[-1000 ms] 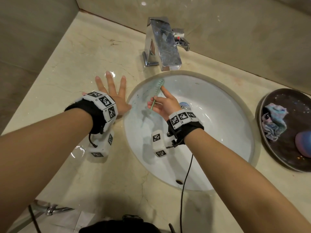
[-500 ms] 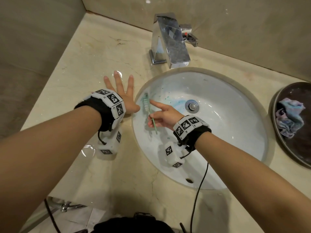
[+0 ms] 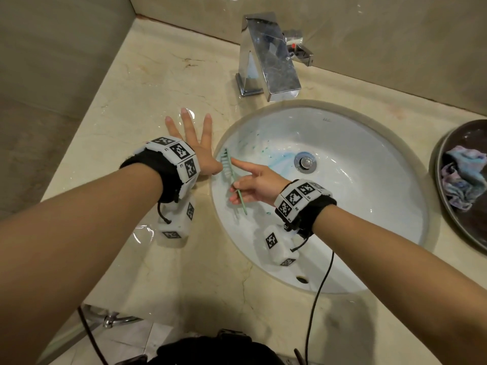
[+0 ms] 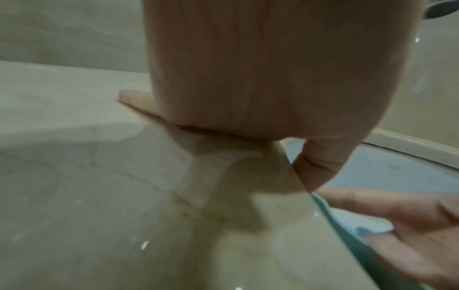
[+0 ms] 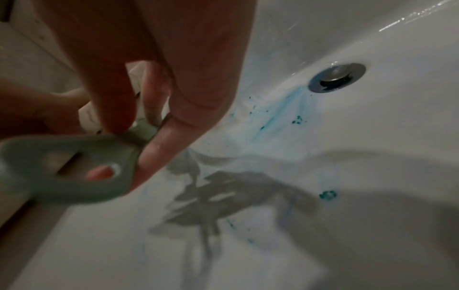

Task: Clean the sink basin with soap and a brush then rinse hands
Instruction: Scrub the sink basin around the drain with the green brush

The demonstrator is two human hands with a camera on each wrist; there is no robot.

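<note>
A white oval sink basin (image 3: 355,206) carries blue soap streaks (image 3: 283,158) beside the metal drain (image 3: 305,162). My right hand (image 3: 250,184) grips a thin green brush (image 3: 232,175) by its handle, index finger stretched along it. The bristle head lies against the basin's left wall just under the rim. In the right wrist view the brush handle (image 5: 74,168) sits pinched under my fingers, and the blue soap streaks (image 5: 283,109) run toward the drain (image 5: 336,77). My left hand (image 3: 192,143) rests flat, fingers spread, on the wet counter (image 3: 147,83) left of the basin.
A chrome faucet (image 3: 268,56) stands behind the basin, no water running. At the right edge a dark round tray (image 3: 442,159) holds a crumpled multicoloured cloth (image 3: 461,175). Walls close off the back and left. A black cable (image 3: 321,285) hangs from my right wrist over the basin's front.
My right hand has swept the brush from the upper-left rim down along the basin's left wall. The left hand has stayed flat on the counter.
</note>
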